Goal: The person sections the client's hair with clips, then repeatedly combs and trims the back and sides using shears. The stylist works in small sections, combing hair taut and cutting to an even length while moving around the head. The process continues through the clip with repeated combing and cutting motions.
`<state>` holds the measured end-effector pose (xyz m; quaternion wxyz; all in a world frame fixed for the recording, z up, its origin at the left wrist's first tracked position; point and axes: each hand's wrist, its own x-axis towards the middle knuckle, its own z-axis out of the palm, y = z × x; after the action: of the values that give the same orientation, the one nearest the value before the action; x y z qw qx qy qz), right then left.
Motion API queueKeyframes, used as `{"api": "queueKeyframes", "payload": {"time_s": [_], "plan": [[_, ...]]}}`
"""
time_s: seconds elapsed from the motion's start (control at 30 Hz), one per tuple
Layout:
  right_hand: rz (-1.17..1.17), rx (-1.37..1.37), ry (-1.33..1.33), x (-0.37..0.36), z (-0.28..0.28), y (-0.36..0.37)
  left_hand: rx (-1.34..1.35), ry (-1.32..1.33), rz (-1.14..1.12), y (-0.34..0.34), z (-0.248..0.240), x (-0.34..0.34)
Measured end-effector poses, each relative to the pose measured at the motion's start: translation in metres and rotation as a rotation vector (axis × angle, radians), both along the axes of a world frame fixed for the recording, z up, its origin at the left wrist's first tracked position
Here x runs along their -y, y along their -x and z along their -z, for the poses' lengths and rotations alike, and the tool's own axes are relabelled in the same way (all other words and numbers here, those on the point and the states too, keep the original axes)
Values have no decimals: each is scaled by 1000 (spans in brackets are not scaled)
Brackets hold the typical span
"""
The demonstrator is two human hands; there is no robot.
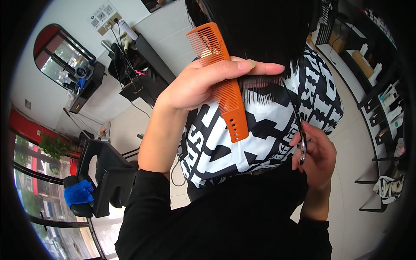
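Long straight black hair (268,32) hangs down the back of a seated person's head in front of me. My left hand (203,80) reaches across it, fingers level, pinching a section of hair whose cut ends (258,97) fan out below the fingers. That same hand carries an orange comb (234,123), tilted near upright, tucked under the thumb. At the right, my right hand (318,151) is closed on hair scissors (302,145), blades pointing up toward the hair beside my left fingertips. A black-and-white patterned cape (216,143) covers the person's shoulders.
A black salon chair (106,173) with a blue cloth (79,193) stands at the left. Behind it are a mirror (60,54) and a dark cabinet (145,56) with cords and bottles. Shelves (381,104) of goods line the right side.
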<state>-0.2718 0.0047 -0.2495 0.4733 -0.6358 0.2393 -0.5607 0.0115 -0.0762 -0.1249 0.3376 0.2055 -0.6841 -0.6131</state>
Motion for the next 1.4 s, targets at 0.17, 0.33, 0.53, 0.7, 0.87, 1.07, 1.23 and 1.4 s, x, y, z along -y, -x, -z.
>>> {"api": "queueKeyframes", "payload": {"time_s": [0.17,0.33,0.53,0.7,0.87,1.07,1.23,1.4], "plan": [[6,-8,4,3,-2,-2,-26,-7,-10,3,1,0],[11,-20,-58,2,-3,0,-66,-5,-25,7,6,1],[16,-27,8,3,0,1,41,233,-86,3,9,8],[5,-67,-76,2,-9,3,-12,289,-102,8,12,8],[-24,-44,-28,2,-8,7,58,250,-89,2,7,9],[-11,-67,-93,6,-13,6,-68,191,-71,9,5,2],[-33,-63,-42,3,-12,10,-28,192,8,3,-1,4],[-20,-82,-109,9,-19,4,-114,154,-29,9,7,2]]}}
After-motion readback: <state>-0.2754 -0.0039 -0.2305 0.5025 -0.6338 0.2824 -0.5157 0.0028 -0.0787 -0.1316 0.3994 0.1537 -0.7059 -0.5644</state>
